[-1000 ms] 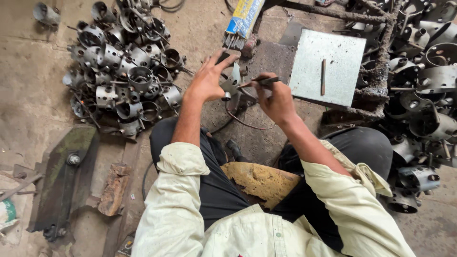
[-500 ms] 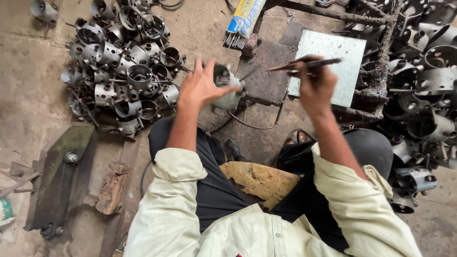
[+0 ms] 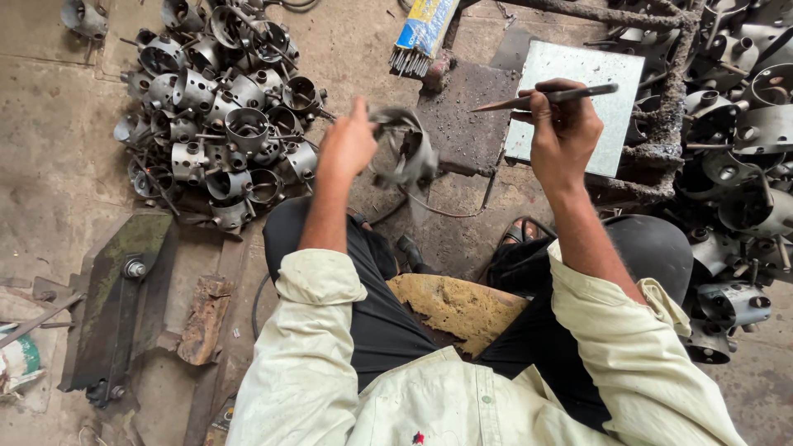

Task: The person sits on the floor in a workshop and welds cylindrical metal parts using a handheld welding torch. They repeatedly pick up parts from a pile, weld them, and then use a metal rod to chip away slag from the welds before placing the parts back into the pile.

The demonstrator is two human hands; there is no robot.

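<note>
Both arms raised: left hand clamps a metal ring; right hand pinches a rod.

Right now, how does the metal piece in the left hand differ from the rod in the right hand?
The metal ring piece is a curved, hollow band, blurred in the picture; the thin rod is straight, slim and sharp in focus. The left hand holds the ring piece toward the pile of similar rings; the right hand holds the rod level over the flat metal plate. Both look like grey metal.
</note>
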